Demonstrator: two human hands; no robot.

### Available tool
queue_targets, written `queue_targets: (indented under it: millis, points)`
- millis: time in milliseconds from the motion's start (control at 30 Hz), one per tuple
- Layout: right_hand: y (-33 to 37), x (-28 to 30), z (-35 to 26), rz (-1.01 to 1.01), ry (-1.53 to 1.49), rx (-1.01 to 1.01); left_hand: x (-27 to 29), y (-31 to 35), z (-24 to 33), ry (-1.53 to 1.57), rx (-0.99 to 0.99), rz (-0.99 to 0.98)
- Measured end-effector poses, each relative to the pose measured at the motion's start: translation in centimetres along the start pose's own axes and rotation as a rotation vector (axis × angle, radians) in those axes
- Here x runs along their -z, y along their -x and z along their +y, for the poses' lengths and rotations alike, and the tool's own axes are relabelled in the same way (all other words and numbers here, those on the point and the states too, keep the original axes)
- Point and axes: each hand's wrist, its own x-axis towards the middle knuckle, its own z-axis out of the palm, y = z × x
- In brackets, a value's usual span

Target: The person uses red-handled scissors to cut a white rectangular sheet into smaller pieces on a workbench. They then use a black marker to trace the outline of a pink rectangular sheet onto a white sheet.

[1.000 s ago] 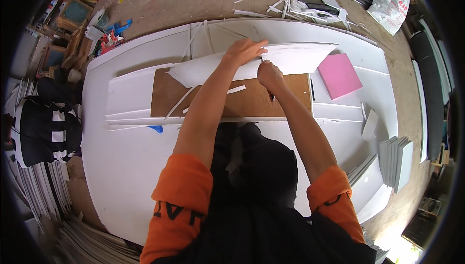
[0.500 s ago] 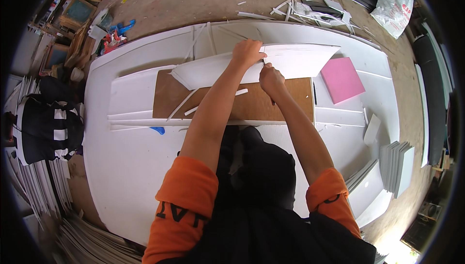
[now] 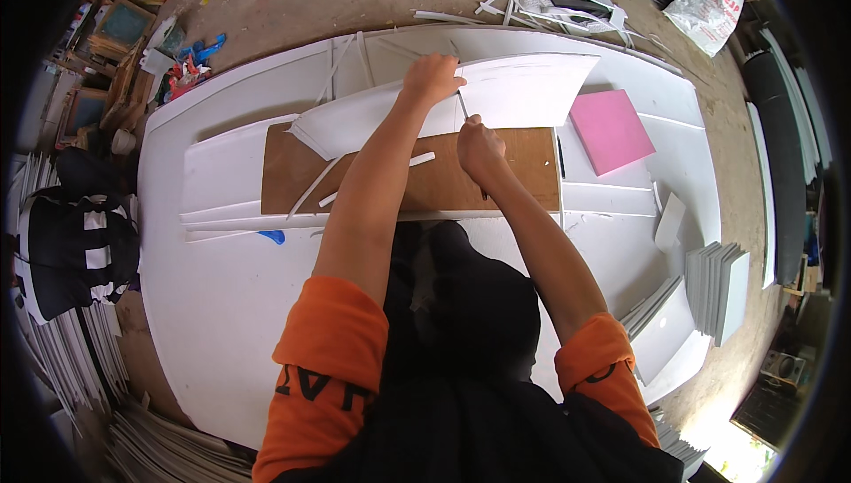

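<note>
Right now the left hand (image 3: 432,78) lies palm down with fingers curled over the near edge of a white foam sheet (image 3: 523,89), pressing it flat where a thin straight line crosses the sheet. Just below and to the right of it, the right hand (image 3: 479,148) is closed in a fist around a slim cutting tool (image 3: 464,109), whose narrow tip reaches up to the sheet close beside the left hand's fingers; the two hands are near each other but not touching. Under both hands lies a brown board (image 3: 523,168), with the white sheet overlapping its far edge and stretching away to either side of the left hand. Two narrow white strips (image 3: 312,186) rest on the board to the left of the left forearm. Well to the right of the right hand sits a pink square sheet (image 3: 610,128), and farther right and nearer the person stands a stack of white panels (image 3: 716,277). Everything rests on a large white work surface (image 3: 213,306).
</note>
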Motion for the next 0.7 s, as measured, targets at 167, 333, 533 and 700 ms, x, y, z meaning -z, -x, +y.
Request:
queue_targets:
  millis: [167, 333, 533, 700]
  points:
    - [-1.6, 0.0, -0.3, -0.018, 0.029, 0.035, -0.2, -0.2, -0.5, 0.004, -0.038, -0.017]
    - [-3.4, -0.5, -0.6, -0.04, -0.05, 0.051, -0.2, -0.5, -1.0, 0.003, -0.112, -0.063]
    - [-5.1, -1.3, -0.4, -0.058, 0.026, 0.044, -0.1, -0.4, -0.7, 0.03, -0.089, -0.065]
    - [-4.8, -1.5, -0.5, -0.055, 0.022, 0.029, -0.3, 0.5, 0.2, -0.017, -0.021, 0.013]
